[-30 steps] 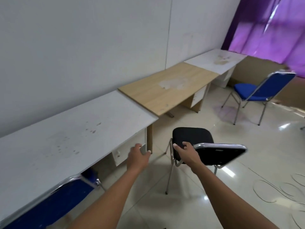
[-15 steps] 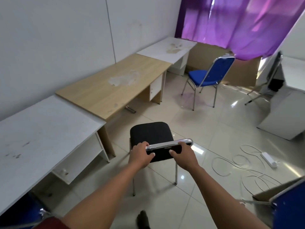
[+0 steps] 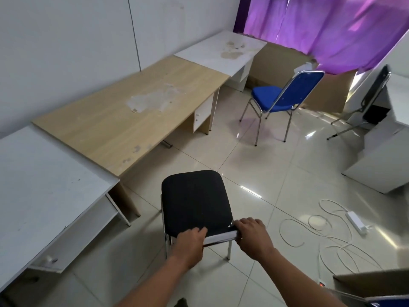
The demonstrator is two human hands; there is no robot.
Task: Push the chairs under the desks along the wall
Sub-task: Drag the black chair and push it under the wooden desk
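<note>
Both hands grip the chrome top rail of a black padded chair with a metal frame [image 3: 194,200], seen from behind and above. The left hand [image 3: 189,243] has its fingers [image 3: 199,231] curled over the rail's left part, and the right hand [image 3: 252,234] clasps the rail's right end, fingers wrapped tight around it. The chair stands on the pale tiled floor [image 3: 265,173], its seat facing the row of benches along the white wall [image 3: 66,52] and not under any of them. It sits just off the corner where the near white bench [image 3: 44,185] meets the light wood-topped bench [image 3: 124,116]. Beyond that stands a stained white bench [image 3: 223,52]. A blue padded chair with a chrome frame [image 3: 278,98] stands well apart on the open floor near the far white bench, below a purple curtain [image 3: 332,29]. A white cable with a power strip [image 3: 356,222] lies coiled on the tiles to the right.
</note>
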